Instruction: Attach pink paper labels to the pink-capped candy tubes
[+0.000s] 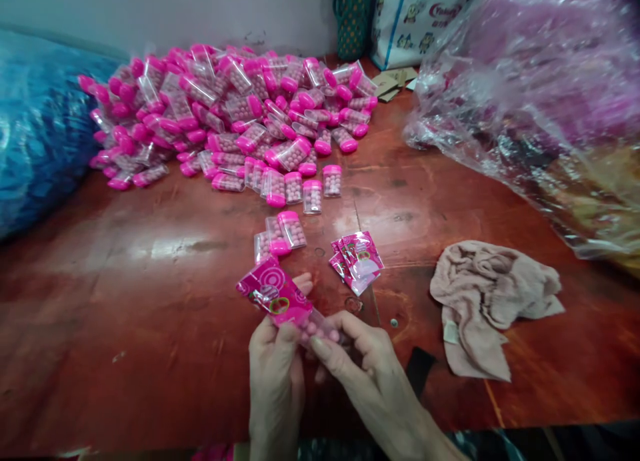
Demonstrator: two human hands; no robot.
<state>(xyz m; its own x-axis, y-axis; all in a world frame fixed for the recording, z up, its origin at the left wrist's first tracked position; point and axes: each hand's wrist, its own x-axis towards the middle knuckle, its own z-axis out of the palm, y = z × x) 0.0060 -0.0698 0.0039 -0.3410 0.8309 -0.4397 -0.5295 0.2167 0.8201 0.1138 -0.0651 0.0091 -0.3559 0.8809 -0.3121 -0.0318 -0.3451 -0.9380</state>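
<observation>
My left hand (276, 361) and my right hand (363, 361) meet near the table's front edge. Together they hold a small clear candy container (316, 328) filled with pink balls. A pink printed label wrapper (274, 293) covers its upper end, pinched by my left fingers. My right fingers grip the container's lower end. Just beyond my hands lie two loose pink-capped containers (281, 234) and a small stack of pink labels (357, 260).
A large heap of pink-capped candy containers (225, 114) fills the table's back. A crumpled beige cloth (487, 301) lies at the right. A blue plastic sack (35, 128) sits left, a clear plastic bag (540, 101) right, printed bags (415, 21) behind.
</observation>
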